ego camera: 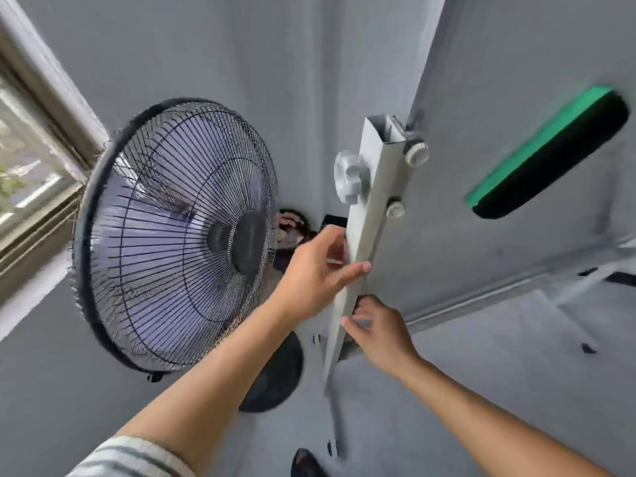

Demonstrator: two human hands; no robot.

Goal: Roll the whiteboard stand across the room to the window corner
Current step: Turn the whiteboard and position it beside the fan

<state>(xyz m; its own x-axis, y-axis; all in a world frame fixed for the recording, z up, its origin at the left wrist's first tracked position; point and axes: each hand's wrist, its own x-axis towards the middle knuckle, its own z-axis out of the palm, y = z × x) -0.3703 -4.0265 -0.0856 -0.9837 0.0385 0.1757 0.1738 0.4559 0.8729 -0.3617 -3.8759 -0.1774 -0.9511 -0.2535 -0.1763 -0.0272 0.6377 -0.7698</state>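
- the whiteboard stand (373, 187) is found close to the window (31, 160) corner, with its grey upright post held by both hands and the board (516, 80) rising to the right.
- the left hand (315, 270) is clamped on the post, fingers wrapped round its far side; the right hand (380, 333) is closed on the post just below it.
- a collision is judged the main risk: the pedestal fan (175, 232) stands just beside the post, and its round base (272, 373) lies near the stand's foot, so a wheel could be caught and the fan tipped.
- the eraser (550, 149) clinging to the board could be shaken off by a jolt.
- fingers could be pinched between post and fan grille.
- counted: one stand, one fan, one eraser, three knobs (349, 177) on the post, two hands.
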